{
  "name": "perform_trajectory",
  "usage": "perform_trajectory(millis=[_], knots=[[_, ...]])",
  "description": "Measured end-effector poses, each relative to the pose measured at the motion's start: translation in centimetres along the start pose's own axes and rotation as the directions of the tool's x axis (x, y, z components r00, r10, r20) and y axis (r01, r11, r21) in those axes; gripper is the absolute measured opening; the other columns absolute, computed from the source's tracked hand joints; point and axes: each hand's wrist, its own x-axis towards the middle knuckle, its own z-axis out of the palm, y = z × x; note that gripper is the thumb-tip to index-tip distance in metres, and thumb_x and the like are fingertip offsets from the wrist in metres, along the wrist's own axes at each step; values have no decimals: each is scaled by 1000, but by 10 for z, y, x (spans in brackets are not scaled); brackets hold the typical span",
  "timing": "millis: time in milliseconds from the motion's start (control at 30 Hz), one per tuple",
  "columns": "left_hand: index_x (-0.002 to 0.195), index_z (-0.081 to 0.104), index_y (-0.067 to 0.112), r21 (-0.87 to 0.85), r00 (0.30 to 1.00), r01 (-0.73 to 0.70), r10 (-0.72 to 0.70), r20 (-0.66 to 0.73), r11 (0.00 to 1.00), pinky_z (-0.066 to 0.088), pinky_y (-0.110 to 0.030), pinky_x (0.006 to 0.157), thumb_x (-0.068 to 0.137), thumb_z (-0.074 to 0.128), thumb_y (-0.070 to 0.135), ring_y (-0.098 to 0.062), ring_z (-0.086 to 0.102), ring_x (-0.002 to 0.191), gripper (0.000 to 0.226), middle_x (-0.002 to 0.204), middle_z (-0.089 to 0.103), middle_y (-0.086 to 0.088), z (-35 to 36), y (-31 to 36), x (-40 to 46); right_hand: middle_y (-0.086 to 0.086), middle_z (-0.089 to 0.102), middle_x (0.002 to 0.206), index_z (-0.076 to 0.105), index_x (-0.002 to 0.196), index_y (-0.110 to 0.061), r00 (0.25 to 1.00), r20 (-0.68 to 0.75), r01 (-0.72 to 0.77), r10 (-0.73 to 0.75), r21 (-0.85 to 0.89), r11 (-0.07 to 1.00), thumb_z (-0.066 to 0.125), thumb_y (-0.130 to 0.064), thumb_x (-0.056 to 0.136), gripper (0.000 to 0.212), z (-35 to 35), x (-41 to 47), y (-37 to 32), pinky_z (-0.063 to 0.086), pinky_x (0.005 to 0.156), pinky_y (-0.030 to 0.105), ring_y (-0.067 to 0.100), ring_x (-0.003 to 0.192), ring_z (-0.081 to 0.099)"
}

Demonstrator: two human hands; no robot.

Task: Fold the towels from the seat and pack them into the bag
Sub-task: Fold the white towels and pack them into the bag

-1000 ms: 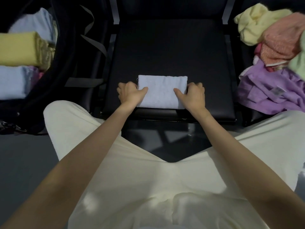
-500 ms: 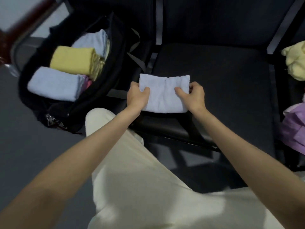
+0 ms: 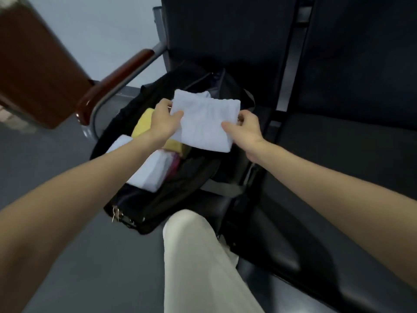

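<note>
A second ago the folded pale blue towel [image 3: 204, 123] lay on the black seat with both hands at its short ends; now it is off the seat and held in the air over the open mouth of the black bag [image 3: 158, 206], and the view has swung left so the pile of unfolded towels no longer shows. The left hand [image 3: 163, 119] grips the towel's left end, thumb on top and fingers curled under it; the right hand [image 3: 244, 129] pinches the right end the same way, thumb lying across the top face. The towel is a soft terry rectangle, folded flat and thick, its near edge sagging a little between the hands. The bag is soft dark fabric with a grey webbing strap [image 3: 222, 188] along its right edge and metal zip pulls [image 3: 116, 214] at its near corner. Inside it, three folded towels show clearly: a yellow one [image 3: 144, 123] under the left wrist, a pale blue one [image 3: 153, 172] toward the bag's near edge, and another pale one [image 3: 203, 94] peeking out at the far edge behind the held towel. A sliver of pink cloth [image 3: 175, 163] shows beside the near blue one. The seat [image 3: 338, 150] is smooth black padding, to the right of the bag. A glossy brown wooden armrest [image 3: 112, 85] on a grey metal tube stands past the bag's left edge. One leg in cream trousers [image 3: 203, 263] fills the near foreground.
</note>
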Motion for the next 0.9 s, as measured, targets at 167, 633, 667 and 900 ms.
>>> perform_trajectory(millis=[167, 633, 667, 900], knots=[[92, 41, 8, 51, 998, -54, 55, -12, 997, 33, -26, 59, 96, 51, 16, -17, 43, 83, 14, 87, 45, -1, -11, -12, 86, 1, 56, 96, 48, 103, -12, 988, -49, 135, -146, -178, 975, 55, -16, 85, 19, 46, 71, -27, 50, 75, 35, 18, 88, 56], [119, 53, 0, 451, 999, -48, 36, 36, 891, 39, -50, 102, 97, 52, 24, -41, 43, 123, 33, 138, 40, -22, 21, -69, 200, 12, 53, 126, 42, 125, -3, 985, -62, 118, -163, -446, 887, 62, -18, 90, 43, 106, 165, 11, 44, 82, 30, 27, 114, 54], [120, 55, 4, 488, 999, -32, 32, 9, 873, 35, -50, 105, 96, 54, 26, -40, 39, 127, 32, 142, 35, -18, 23, -68, 201, 12, 53, 127, 42, 125, -3, 982, -66, 126, -178, -476, 870, 63, -18, 90, 43, 107, 166, 12, 44, 82, 30, 28, 114, 54], [145, 32, 9, 512, 998, -60, 53, 29, 857, 30, -50, 111, 95, 54, 31, -37, 31, 136, 58, 153, 24, -14, 24, -55, 177, 14, 50, 131, 35, 135, -1, 979, 132, 203, -154, -652, 731, 67, -22, 86, 62, 101, 150, -7, 43, 84, 27, 26, 118, 53]])
